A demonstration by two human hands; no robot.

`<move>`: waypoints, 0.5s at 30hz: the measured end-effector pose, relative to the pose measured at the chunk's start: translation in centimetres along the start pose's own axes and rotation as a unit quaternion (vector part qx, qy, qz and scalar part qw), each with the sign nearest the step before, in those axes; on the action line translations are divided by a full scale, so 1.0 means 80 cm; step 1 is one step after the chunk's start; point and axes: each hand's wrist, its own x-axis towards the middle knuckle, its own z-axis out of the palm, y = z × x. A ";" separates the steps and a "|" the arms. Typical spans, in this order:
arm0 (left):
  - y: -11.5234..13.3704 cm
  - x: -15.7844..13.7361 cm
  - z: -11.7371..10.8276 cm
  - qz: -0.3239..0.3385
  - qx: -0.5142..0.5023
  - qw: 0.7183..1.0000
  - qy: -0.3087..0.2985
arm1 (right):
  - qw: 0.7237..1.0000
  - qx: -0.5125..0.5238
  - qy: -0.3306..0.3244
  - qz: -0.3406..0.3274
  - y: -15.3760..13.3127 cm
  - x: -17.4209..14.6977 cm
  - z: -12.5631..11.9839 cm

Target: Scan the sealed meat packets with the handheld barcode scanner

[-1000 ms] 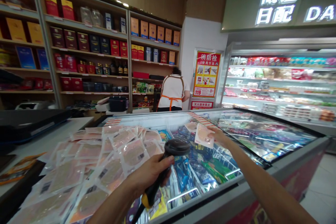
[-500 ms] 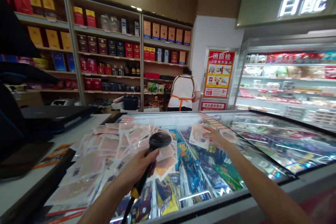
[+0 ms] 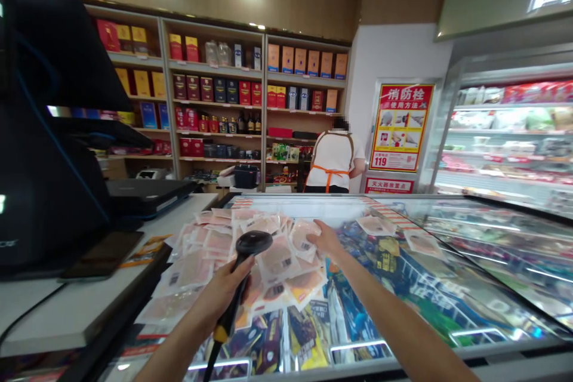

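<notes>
My left hand [image 3: 230, 283] is wrapped round the handle of a black-and-yellow barcode scanner [image 3: 254, 242]. The scanner's head is over a spread pile of flat, clear packets [image 3: 215, 240] with pinkish contents and barcode labels. At the right side of this pile, the fingers of my right hand [image 3: 326, 240] are closed on the edge of one packet [image 3: 301, 239], whose barcode faces up. Farther right on the freezer glass lie two separate packets, a nearer one [image 3: 423, 243] and a farther one [image 3: 376, 225].
Under the glass of the chest freezer [image 3: 358, 356] are colourful bags. On the left counter [image 3: 58, 325] stand a black checkout terminal [image 3: 54, 131] and a phone [image 3: 105, 255]. A person in a white top [image 3: 332, 158] faces shelves of boxes [image 3: 215, 92]. A chilled display [image 3: 514, 137] stands right.
My right hand has let go of a packet on the right of the glass and come back left to another packet in the pile. The view has shifted left; the scanner stays in my left hand.
</notes>
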 end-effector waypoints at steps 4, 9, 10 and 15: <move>0.006 -0.001 0.011 -0.014 -0.019 1.000 -0.008 | 0.994 -0.102 0.025 -0.031 -0.017 -0.003 0.031; 0.012 0.002 0.032 -0.034 -0.045 0.998 -0.023 | 0.989 -0.148 -0.001 -0.016 -0.024 -0.002 0.045; 0.013 0.003 0.037 -0.033 -0.045 0.998 -0.033 | 0.989 -0.149 -0.002 -0.012 -0.020 0.002 0.039; 0.017 0.007 0.062 -0.040 -0.048 0.996 -0.056 | 0.978 -0.177 0.087 0.066 0.044 0.037 -0.035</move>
